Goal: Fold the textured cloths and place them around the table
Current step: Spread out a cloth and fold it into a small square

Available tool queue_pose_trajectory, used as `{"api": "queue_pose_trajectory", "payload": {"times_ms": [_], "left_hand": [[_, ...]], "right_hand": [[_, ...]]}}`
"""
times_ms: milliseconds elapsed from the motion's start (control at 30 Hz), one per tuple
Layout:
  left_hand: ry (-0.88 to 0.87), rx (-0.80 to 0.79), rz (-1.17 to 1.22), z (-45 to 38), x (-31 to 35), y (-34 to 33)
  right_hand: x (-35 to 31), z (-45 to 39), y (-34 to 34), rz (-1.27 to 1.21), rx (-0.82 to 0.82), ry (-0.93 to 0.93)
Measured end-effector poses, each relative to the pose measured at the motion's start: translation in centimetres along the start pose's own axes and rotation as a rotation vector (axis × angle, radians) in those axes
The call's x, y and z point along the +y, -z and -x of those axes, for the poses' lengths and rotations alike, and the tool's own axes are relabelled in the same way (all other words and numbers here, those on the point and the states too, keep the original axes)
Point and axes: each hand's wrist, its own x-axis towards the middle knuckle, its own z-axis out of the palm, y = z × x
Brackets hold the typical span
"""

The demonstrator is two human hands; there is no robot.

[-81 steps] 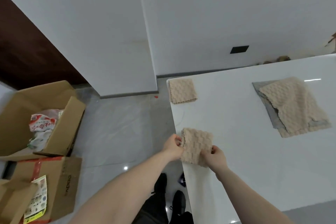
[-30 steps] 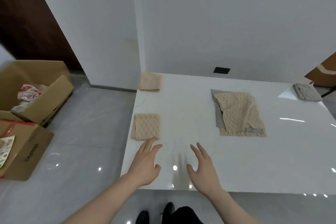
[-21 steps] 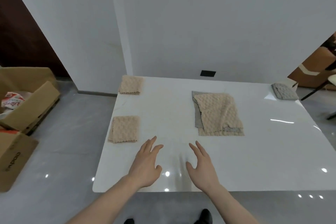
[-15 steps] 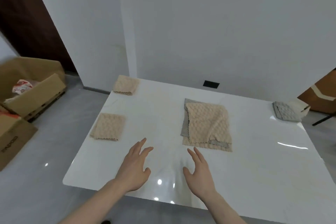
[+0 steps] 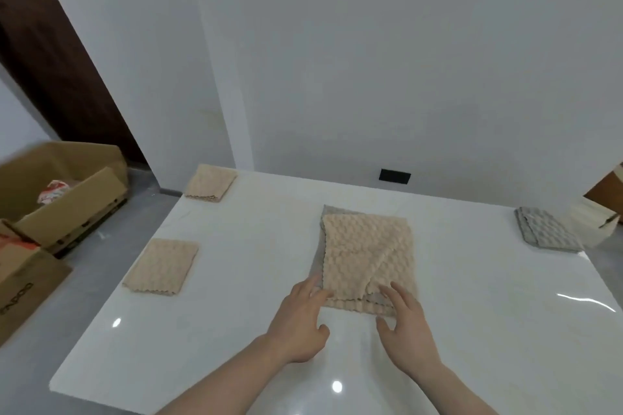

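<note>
— Hands?
— Left hand (image 5: 298, 323) and right hand (image 5: 406, 330), fingers straight, grip released, touching the near edge of the beige cloth (image 5: 367, 256) mid-bench (image 5: 236, 330).
— Others?
— Two folded beige cloths (image 5: 161, 267) left, grey cloth (image 5: 546, 229) far right.

Off to the left on the grey floor there's an open cardboard box (image 5: 64, 185) with some red-and-white packaging (image 5: 54, 190) inside, and a second taped cardboard box (image 5: 23, 276) nearer. Dark wooden door (image 5: 50, 54) behind them. Black wall plate (image 5: 394, 176) low on the far white wall (image 5: 387, 61).
</note>
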Motion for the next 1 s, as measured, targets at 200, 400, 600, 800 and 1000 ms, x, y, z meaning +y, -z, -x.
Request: {"api": "queue_pose_trajectory", "payload": {"times_ms": [200,400,600,800,1000], "left_hand": [[-0.129,-0.025,-0.09,-8.8,-3.6,-9.0],[-0.223,0.209,-0.198,-9.7,-6.6,-15.2],[-0.225,0.228,-0.157,-8.0,-6.4,-14.9],[-0.171,0.272,-0.253,-7.6,-6.2,-16.1],[-0.046,0.318,-0.299,-6.0,-6.0,-17.5]], "right_hand": [[7.7,-7.4,-5.1,0.102,0.122,0.044],[12.8,-8.1,-10.5,0.167,0.4,0.136],[13.2,-8.1,-10.7,0.188,0.437,0.207],[13.0,-7.3,-10.5,0.181,0.468,0.214],[13.1,-6.4,-10.5,0.13,0.514,0.226]]}}
